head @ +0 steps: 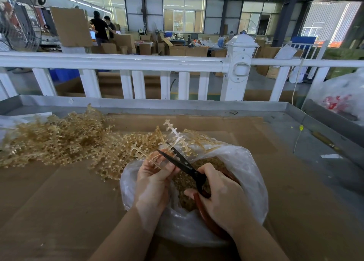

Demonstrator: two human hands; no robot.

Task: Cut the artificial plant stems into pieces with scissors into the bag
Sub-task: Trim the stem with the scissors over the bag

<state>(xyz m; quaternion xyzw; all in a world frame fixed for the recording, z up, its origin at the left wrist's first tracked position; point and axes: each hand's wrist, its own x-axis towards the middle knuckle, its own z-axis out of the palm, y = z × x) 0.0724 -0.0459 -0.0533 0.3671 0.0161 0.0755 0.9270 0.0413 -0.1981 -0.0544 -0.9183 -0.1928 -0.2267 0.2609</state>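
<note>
My left hand (152, 179) pinches a pale plastic plant stem (175, 135) with short side pegs, holding it over the open clear plastic bag (248, 166). My right hand (222, 193) grips the red handles of black-bladed scissors (183, 165). The blades are parted around the stem just above my left fingers. Inside the bag lie many small tan cut pieces (187, 183). A big heap of tan stems (59, 140) covers the table to the left.
Brown cardboard (59, 197) covers the grey metal table, which has a raised rim (157, 104). A white railing (126, 63) runs behind it. Another filled plastic bag (342, 97) sits at the far right. Two people stand far back left.
</note>
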